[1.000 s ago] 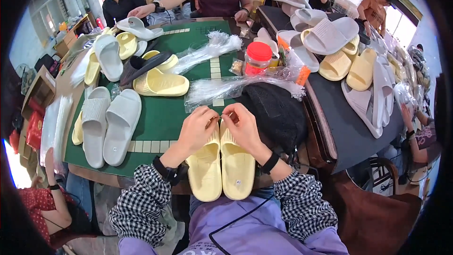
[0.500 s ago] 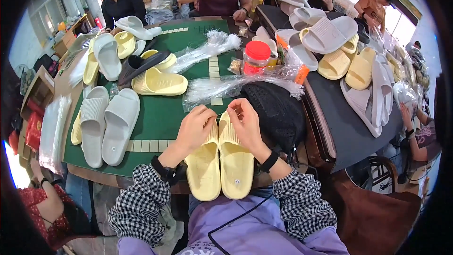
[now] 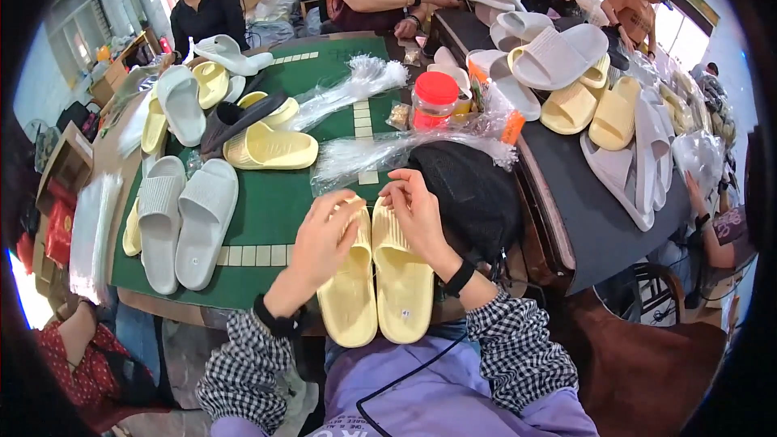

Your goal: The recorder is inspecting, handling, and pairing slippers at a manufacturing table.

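Observation:
A pair of pale yellow slippers [image 3: 403, 295] stands side by side at the table edge in front of me, toes pointing away. My left hand [image 3: 322, 235] hovers over the left slipper's strap, its fingers loosely bent and a gap showing beside the thumb. Above the toe of the right slipper is my right hand [image 3: 414, 214], with fingers and thumb drawn together; anything between them is too small to make out. Just beyond both hands lies a clear bag of thin white plastic ties [image 3: 405, 154]. A black mesh bag [image 3: 469, 194] rests against the right side.
Grey slippers [image 3: 206, 222] and a yellow slipper [image 3: 275, 148] lie on the green table [image 3: 259, 186] at left. A red-lidded jar [image 3: 435, 99] stands beyond the ties. More slippers [image 3: 562, 57] pile on a dark table [image 3: 558, 170] at right. Several people sit around.
My hands were pinched close together at the slipper toes; now they have come apart slightly, the left one drawing back toward me. The person across reaches a hand toward the right-hand pile.

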Demonstrator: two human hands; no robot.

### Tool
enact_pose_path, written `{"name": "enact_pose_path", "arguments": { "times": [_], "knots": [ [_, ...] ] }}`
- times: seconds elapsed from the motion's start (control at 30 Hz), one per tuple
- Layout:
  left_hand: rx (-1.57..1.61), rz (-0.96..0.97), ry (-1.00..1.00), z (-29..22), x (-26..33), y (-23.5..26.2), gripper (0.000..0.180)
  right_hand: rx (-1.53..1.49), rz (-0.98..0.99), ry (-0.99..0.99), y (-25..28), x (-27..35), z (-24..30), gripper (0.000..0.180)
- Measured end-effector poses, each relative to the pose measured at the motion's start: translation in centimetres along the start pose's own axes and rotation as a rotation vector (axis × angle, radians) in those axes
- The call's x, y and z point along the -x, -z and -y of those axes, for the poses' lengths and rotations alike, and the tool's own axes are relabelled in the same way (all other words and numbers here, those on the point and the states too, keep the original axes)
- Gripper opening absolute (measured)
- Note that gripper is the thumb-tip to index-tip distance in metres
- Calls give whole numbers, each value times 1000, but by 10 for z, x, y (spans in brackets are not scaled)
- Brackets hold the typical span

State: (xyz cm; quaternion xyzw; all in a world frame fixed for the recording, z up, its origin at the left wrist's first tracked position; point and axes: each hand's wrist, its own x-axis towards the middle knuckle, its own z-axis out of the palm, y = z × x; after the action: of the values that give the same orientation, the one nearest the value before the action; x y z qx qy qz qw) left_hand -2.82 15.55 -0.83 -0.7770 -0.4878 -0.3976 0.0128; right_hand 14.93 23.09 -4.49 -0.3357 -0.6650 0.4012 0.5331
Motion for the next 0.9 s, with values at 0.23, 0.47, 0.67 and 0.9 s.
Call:
{"name": "enact_pose_path", "arguments": {
  "times": [0.23, 0.47, 0.67, 0.9],
  "knots": [
    [27, 126, 93, -63, 68, 13, 43, 71, 59, 5, 2, 0, 7, 11],
    [-203, 285, 177, -79, 91, -14, 63, 261, 13, 107, 6, 1, 17, 12],
    [-245, 250, 223, -78, 96, -17, 61, -488, -87, -248, 28, -6, 37, 20],
    [-186, 197, 189, -79, 93, -15, 56, -693, -328, -92, 98, 4, 95, 18]
  ]
}}
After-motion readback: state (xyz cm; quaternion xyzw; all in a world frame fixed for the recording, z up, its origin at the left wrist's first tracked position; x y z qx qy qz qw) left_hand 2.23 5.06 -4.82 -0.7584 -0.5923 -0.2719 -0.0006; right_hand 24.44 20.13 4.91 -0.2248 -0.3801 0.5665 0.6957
